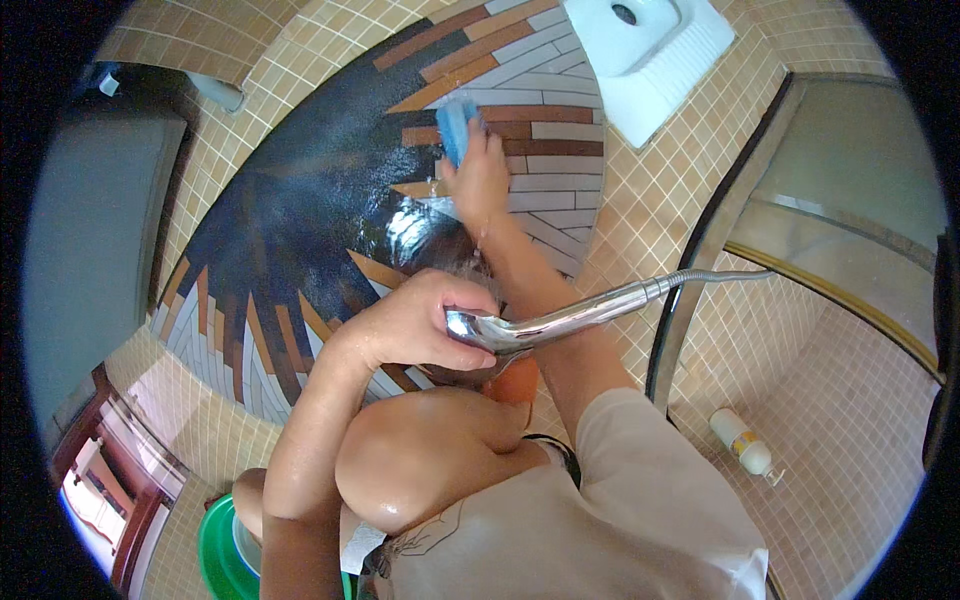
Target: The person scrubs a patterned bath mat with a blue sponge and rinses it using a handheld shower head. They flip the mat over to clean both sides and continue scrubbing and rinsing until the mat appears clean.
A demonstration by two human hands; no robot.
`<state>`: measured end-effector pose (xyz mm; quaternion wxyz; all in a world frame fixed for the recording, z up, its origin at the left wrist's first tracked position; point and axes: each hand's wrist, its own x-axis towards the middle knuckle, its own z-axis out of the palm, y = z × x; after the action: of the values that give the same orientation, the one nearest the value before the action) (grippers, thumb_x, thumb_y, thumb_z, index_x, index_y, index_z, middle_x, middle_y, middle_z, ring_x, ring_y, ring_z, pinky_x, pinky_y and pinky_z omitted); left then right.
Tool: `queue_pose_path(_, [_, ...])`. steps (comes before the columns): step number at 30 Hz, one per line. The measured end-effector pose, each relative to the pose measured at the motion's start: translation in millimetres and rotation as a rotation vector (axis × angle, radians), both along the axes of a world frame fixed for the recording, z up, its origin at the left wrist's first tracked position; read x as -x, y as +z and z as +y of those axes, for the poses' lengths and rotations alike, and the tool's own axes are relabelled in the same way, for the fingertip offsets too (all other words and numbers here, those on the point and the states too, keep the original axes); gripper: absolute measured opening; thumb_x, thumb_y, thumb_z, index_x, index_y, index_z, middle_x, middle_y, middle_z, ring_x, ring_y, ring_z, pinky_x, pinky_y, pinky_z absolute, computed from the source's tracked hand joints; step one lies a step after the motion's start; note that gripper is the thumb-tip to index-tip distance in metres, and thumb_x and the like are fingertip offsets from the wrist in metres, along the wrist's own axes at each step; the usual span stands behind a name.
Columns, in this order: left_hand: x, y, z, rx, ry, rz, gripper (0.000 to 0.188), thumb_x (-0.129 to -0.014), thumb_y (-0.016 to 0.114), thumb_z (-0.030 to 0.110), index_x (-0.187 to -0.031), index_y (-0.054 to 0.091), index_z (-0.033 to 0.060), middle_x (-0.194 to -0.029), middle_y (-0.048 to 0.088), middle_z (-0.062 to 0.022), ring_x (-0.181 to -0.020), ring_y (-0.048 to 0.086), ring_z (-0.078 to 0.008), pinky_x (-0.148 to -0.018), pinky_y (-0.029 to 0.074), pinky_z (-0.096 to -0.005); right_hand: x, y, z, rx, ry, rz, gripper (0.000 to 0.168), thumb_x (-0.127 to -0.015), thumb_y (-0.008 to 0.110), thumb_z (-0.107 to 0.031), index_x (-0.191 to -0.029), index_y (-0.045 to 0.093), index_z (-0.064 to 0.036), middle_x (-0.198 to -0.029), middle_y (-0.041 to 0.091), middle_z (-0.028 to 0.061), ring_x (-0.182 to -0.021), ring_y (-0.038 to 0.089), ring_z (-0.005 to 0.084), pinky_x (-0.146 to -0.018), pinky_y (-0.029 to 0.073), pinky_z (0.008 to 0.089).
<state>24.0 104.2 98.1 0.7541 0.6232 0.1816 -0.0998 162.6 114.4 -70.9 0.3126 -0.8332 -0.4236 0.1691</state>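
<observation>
My left hand (420, 322) grips the head end of a chrome hand shower (585, 315), whose flexible metal hose (720, 275) runs off to the right. Below it, a wet oval floor mat (315, 195) with a black centre and plank-like brown and white pattern covers the tiles. Farther out, my right hand (480, 176) is closed around a blue scrubbing brush or sponge (456, 127), blurred, against the mat's surface. Water glistens on the dark part under the shower head. My bent knee (412, 457) lies close below the left hand.
A white squat toilet (652, 45) borders the mat's far end. To the right stands a framed glass shower enclosure (817, 165) with a pump bottle (742, 442) lying on its tiles. A green basin (225, 555) sits lower left, a pipe (217, 91) upper left. Something orange (514, 381) is partly hidden beneath my arm.
</observation>
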Motion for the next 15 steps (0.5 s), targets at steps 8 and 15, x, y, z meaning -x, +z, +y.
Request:
queue_pose_path(8, [1.9,-10.8,-12.7,0.021,0.000,-0.063,0.027,-0.065,0.078,0.010,-0.087,0.064,0.0015,-0.072,0.060,-0.0029,-0.068,0.054,-0.0090,-0.062,0.044,-0.0247,122.5,-4.5,-130.6,0.354,0.769,0.210,0.058,-0.074,0.068,-0.017,-0.127,0.046,-0.010,-0.104,0.056,0.0211,-0.095,0.056,0.0381,-0.078,0.048,0.0445])
queue_pose_path(15, [18.4,-13.3,-13.9,-0.074,-0.033,-0.041,0.026,-0.066,0.078,0.012,-0.084,0.064,0.0019,-0.073,0.061,-0.0025,-0.068,0.054,-0.0083,-0.060,0.044,-0.0252,-59.8,6.8,-136.6,0.137,0.044,0.074,0.056,-0.070,0.072,-0.021,-0.119,0.050,-0.004,-0.103,0.058,0.0229,-0.090,0.058,0.0399,-0.073,0.049,0.0426])
